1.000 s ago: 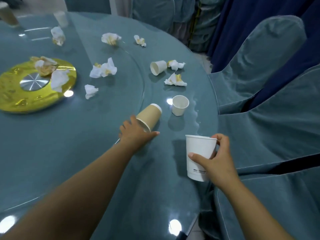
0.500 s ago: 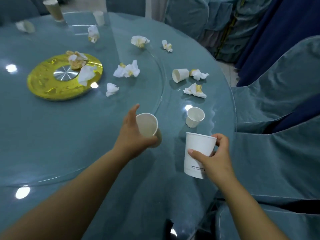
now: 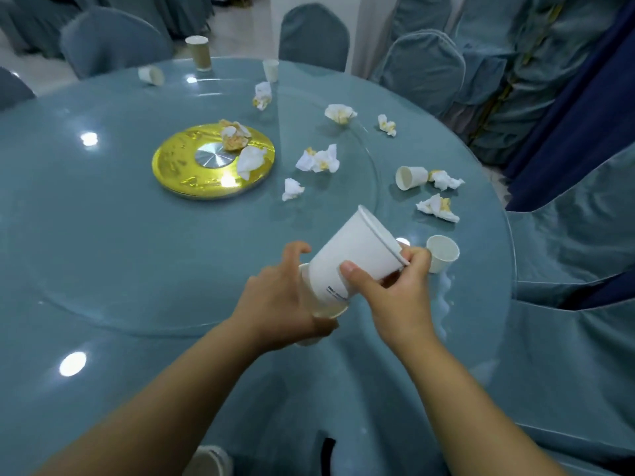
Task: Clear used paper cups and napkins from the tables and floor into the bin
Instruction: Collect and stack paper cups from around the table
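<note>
My right hand [image 3: 395,293] grips a tall white paper cup [image 3: 357,252], tilted with its rim up and to the right. Its base sits inside the mouth of the brown cup [image 3: 324,309] that my left hand [image 3: 281,304] holds over the near part of the table. A small white cup [image 3: 442,253] stands just right of my hands. Another white cup [image 3: 410,177] lies on its side farther back. Crumpled napkins [image 3: 319,159] lie scattered over the glass turntable, and more napkins [image 3: 438,207] lie at the right edge.
A gold centre plate [image 3: 178,166] carries two crumpled napkins. At the far edge are a brown cup [image 3: 199,53], a small upright white cup [image 3: 270,70] and a tipped white cup [image 3: 150,75]. Covered chairs [image 3: 577,242] ring the round table [image 3: 103,255]. A white object [image 3: 209,460] shows at the bottom edge.
My left hand lifted the brown cup off the table and brought it toward me. My right hand tilted the white cup and pushed its base into the brown cup.
</note>
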